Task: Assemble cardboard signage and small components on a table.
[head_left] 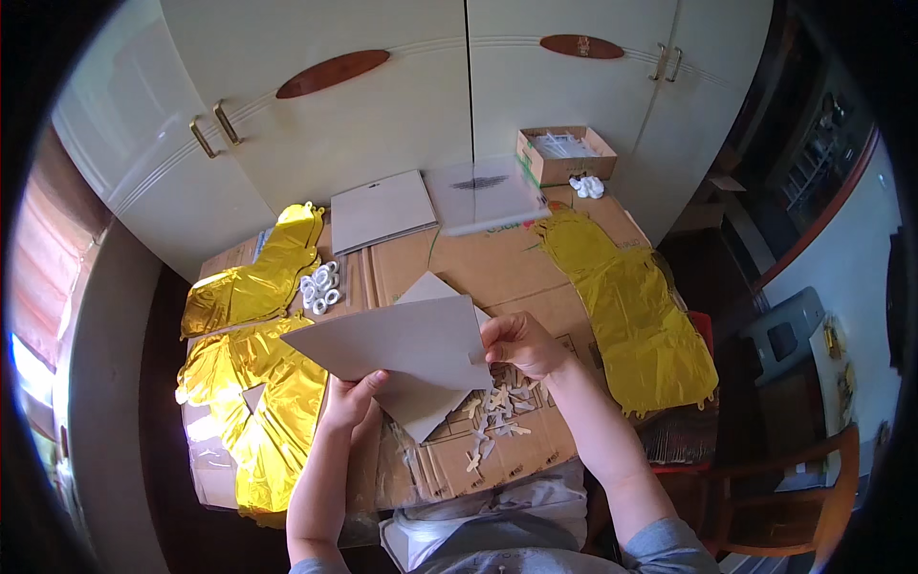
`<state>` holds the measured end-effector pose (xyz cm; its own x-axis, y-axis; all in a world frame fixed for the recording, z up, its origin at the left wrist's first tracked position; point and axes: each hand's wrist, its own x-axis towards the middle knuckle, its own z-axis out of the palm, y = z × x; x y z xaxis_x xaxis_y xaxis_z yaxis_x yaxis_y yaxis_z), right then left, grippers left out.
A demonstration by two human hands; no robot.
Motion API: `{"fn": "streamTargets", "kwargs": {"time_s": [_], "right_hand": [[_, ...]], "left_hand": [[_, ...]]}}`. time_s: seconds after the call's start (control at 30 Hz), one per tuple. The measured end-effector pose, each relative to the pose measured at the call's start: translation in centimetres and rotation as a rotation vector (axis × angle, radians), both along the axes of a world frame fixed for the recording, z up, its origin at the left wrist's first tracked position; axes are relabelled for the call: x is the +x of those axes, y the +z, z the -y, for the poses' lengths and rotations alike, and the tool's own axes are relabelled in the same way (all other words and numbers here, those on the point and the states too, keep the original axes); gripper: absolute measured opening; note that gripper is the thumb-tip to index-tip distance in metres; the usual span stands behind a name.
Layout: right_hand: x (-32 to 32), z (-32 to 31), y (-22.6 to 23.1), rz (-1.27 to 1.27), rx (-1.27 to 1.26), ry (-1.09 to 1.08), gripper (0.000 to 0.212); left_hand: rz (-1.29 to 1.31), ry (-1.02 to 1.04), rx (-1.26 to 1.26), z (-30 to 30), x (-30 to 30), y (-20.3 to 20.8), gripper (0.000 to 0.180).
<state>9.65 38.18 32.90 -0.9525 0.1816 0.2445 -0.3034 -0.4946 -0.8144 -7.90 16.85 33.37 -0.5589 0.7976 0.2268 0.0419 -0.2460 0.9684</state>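
A grey cardboard sheet (397,337) is tilted above the table, in front of me. My left hand (354,397) grips its lower left edge, thumb on top. At the sheet's right edge my right hand (521,344) is closed, fingertips pinched at a small notch or tab there; whether a loose piece is between them I cannot make out. Beneath the held sheet lie more grey cardboard sheets (421,417), partly covered by it. Small cut-out cardboard scraps (497,409), grey and tan, are scattered just below my right hand.
Gold foil balloons lie flat at left (263,411) and right (631,316). White ribbon rolls (321,285) sit left of the sheets. Farther back are a cardboard stack (382,210), a clear plastic sheet (488,196) and an open box (566,158) of white sticks. A wooden chair (841,488) stands right.
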Motion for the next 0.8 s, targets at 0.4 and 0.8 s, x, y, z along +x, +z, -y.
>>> {"fn": "streamTargets", "kwargs": {"time_s": [0.4,0.8], "right_hand": [[-1.4,2.3,1.4,-0.108,1.092,-1.317,0.009],[-0.8,2.4,2.3,-0.073,1.105,-1.295,0.017]], "left_hand": [[-0.218,0.157,-0.035,-0.2,1.6,-0.4,0.015],[-0.212,0.180,-0.045,-0.5,2.6,0.8,0.012]]}}
